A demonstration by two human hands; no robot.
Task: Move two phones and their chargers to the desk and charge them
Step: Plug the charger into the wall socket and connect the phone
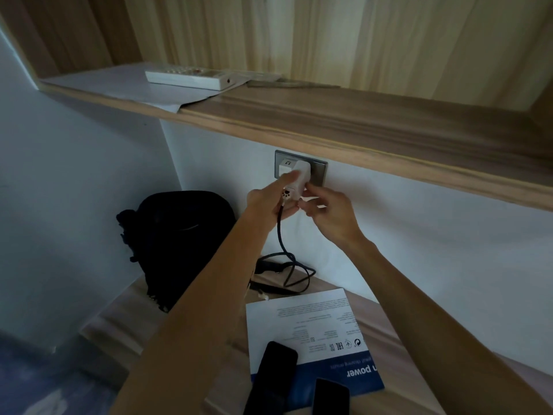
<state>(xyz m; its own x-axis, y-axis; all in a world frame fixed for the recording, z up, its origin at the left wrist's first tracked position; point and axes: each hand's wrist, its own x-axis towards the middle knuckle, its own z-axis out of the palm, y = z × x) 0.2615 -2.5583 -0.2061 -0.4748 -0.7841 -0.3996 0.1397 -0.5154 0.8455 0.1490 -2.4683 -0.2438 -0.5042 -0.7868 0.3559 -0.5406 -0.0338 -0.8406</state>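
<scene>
A white charger [300, 179] sits at the grey wall socket [317, 172] under the shelf. My left hand [270, 199] grips it from the left, index finger stretched along its top. My right hand [327, 212] pinches its lower right side, with a small white piece between the fingers. A dark braided cable [281, 235] hangs from the charger and coils on the desk [119, 319]. Two black phones lie at the near edge, one [273, 375] partly on a leaflet, the other [330, 398] to its right.
A white and blue leaflet [302, 322] lies on the desk. A black bag [176, 241] leans in the left corner. A wooden shelf [329, 121] overhangs the socket, carrying a white remote [191, 76] and paper [113, 85].
</scene>
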